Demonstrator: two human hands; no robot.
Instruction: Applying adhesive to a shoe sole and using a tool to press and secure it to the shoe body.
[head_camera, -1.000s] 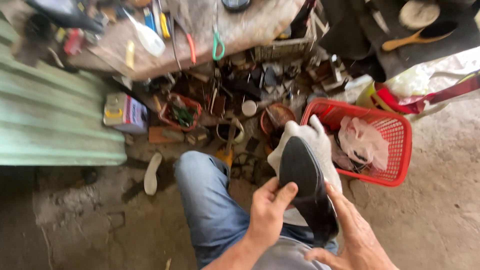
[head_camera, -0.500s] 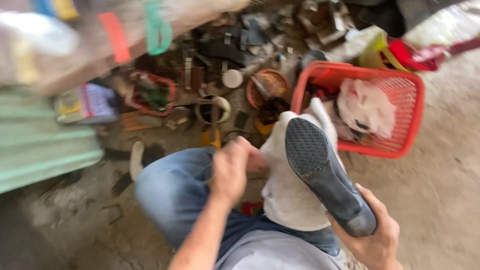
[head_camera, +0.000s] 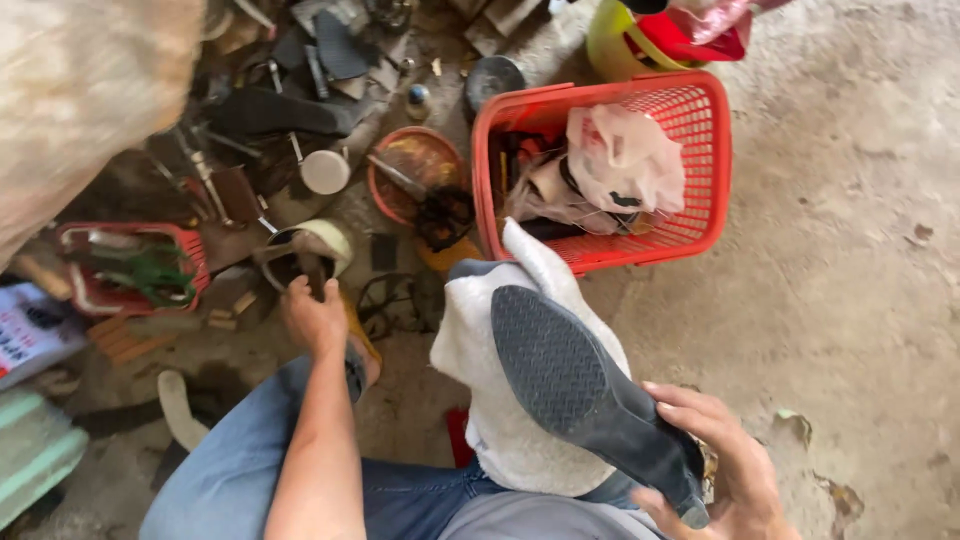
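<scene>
My right hand (head_camera: 722, 468) grips a black shoe (head_camera: 580, 400) near its heel and holds it with the textured sole up. The shoe rests on a white towel (head_camera: 480, 440) draped over my knee in blue jeans. My left hand (head_camera: 315, 318) reaches forward over the ground to a small white pot (head_camera: 332, 240). Its fingers are closed round a dark handle (head_camera: 314, 276) that stands in the pot. What sits at the handle's lower end is hidden inside the pot.
A red plastic basket (head_camera: 715, 150) with a crumpled plastic bag (head_camera: 620, 155) stands just beyond the shoe. An orange bowl (head_camera: 415, 160), a small red tray (head_camera: 190, 265), soles and tools litter the ground at the left. Bare concrete floor (head_camera: 850, 300) lies to the right.
My left hand has let go of the shoe and moved forward and left to the pot. My right hand keeps hold of the shoe. The view has tilted down and closer.
</scene>
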